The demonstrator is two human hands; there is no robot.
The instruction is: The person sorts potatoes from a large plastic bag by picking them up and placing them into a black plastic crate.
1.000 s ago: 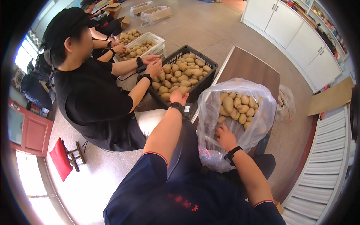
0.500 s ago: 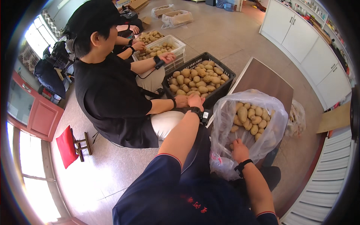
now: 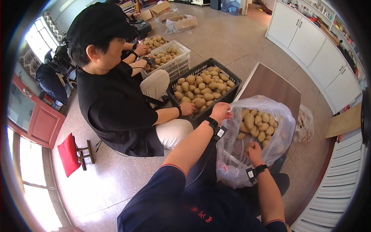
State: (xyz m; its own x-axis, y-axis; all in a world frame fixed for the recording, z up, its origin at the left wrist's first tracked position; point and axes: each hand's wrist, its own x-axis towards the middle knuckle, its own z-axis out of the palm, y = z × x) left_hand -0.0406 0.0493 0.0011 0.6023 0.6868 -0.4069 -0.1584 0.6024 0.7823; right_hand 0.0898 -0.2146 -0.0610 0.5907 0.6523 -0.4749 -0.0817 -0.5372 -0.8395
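Observation:
A clear plastic bag (image 3: 284, 144) with its mouth spread wide holds a heap of brown potatoes (image 3: 259, 123). My left hand (image 3: 220, 111) is at the bag's left rim, fingers closed on the plastic edge. Inside the bag's near part, just below the potatoes, is my right hand (image 3: 254, 153). Its fingers are curled together, and whatever they hold, if anything, is hidden. Left of the bag stands a black plastic crate (image 3: 236, 86), filled with more potatoes (image 3: 205, 87). A co-worker's hand (image 3: 187, 108) rests at that crate's near left corner.
The bag leans on a brown tabletop (image 3: 270, 83). Beside me on the left sits a co-worker in black (image 3: 116, 96). Beyond are a white crate (image 3: 181, 63) of potatoes and other people's hands. A red-cushioned stool (image 3: 69, 154) is at left, white cabinets (image 3: 297, 34) at right.
My left hand has moved right, from the black crate's near edge to the bag's rim. My right hand has shifted slightly within the bag. The co-worker's head has turned toward the crate.

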